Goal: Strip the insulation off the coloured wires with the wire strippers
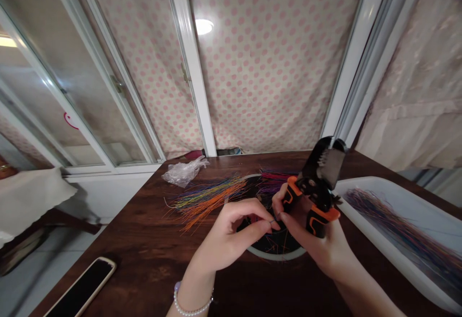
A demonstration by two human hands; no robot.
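Observation:
My right hand [327,247] is closed around wire strippers [315,184] with black and orange handles; their jaws point up and stand apart. The thumb and a fingertip of that hand also pinch near a thin wire [273,221]. At the wire's other side, my left hand [236,235] is closed, gripping it between thumb and forefinger. Both hands meet above a round black dish with a pale rim [285,257]. Small wire bits lie in the dish. The wire's ends are mostly hidden by my fingers.
Orange wires [202,209] and purple-red wires [274,177] lie by the dish's far side. A white bin [364,235] with many coloured wires stands at right. Crumpled clear plastic [184,171] is at the back left, and a phone [84,288] at the front left.

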